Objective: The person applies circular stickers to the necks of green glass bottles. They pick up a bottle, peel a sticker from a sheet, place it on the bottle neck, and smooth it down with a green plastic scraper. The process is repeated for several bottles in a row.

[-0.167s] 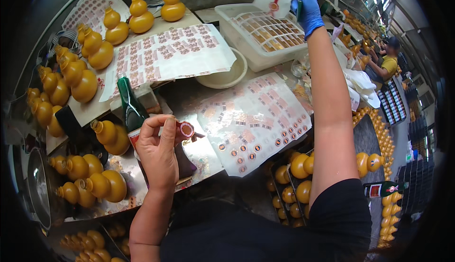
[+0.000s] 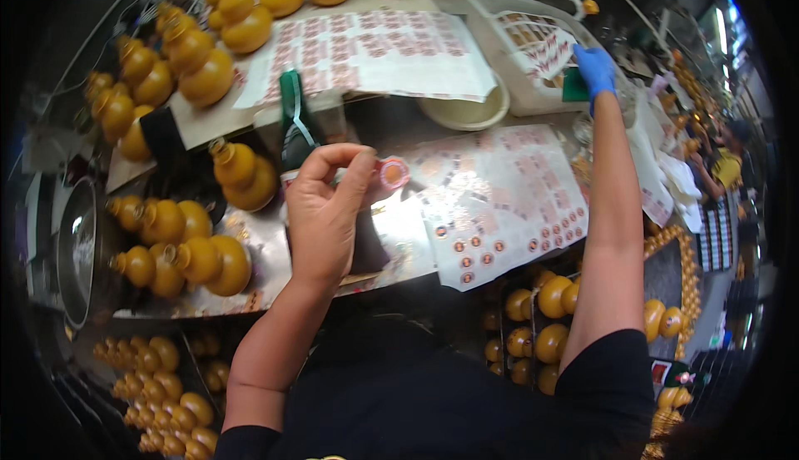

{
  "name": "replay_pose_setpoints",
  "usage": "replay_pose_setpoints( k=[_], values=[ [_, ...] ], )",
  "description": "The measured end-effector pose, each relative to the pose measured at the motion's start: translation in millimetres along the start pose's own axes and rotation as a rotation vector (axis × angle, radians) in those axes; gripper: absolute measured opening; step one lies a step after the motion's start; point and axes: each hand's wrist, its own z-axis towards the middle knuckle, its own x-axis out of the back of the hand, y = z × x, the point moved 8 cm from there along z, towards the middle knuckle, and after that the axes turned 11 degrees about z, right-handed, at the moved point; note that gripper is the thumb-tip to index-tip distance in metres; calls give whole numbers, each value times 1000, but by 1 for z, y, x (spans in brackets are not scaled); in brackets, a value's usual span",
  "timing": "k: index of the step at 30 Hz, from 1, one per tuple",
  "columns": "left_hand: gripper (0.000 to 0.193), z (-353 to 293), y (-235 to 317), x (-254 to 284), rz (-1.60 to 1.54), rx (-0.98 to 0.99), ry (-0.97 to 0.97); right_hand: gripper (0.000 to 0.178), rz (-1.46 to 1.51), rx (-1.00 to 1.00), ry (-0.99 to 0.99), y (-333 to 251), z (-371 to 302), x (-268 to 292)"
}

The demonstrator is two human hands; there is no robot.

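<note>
My bare left hand (image 2: 325, 210) is closed in a pinch beside a small round red-rimmed label (image 2: 393, 173) with an orange middle, which sticks out past the thumb and forefinger. Just beyond that hand, a green glass bottle (image 2: 293, 111) leans on the bench. At the far right, my blue-gloved right hand (image 2: 596, 71) grips a flat green piece (image 2: 575, 85), partly hidden by the fingers. By its fingertips is a white sheet with red prints (image 2: 553, 55), over a white plastic bin (image 2: 499, 61); whether the fingers still hold the sheet I cannot tell.
Sheets of round and striped labels (image 2: 508, 202) cover the bench middle, with another printed sheet (image 2: 374, 52) behind. A cream bowl (image 2: 470, 115) stands between. Amber gourd-shaped bottles (image 2: 208, 73) crowd the left, and more fill racks below (image 2: 549, 298). A person in yellow (image 2: 727, 169) is far right.
My right hand has come down toward the bin with the printed sheet, which was held up before. The view has shifted, and my left hand keeps its pinch on the round label.
</note>
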Motion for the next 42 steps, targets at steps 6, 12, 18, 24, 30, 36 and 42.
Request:
replay_pose_setpoints(
  k=[6,12,18,24,30,36,42],
  values=[
    [11,-17,2,36,-11,-39,101,29,1049,140,-734,-194,-291,-62],
    [13,-26,1,53,-100,-99,157,19,1513,-402,-1167,-231,-451,-105],
    [14,-19,3,87,-19,-137,201,10,1402,-112,-1048,-257,-411,-101],
    [26,23,-10,127,263,-147,297,13,876,382,-1355,-330,-363,-86],
    [36,52,-40,123,129,105,130,20,448,661,-1660,-363,-377,-134],
    [40,58,-46,127,101,160,121,20,405,675,-1587,-362,-365,-158],
    [40,62,-38,120,98,154,131,16,363,680,-1541,-362,-357,-156]
  ],
)
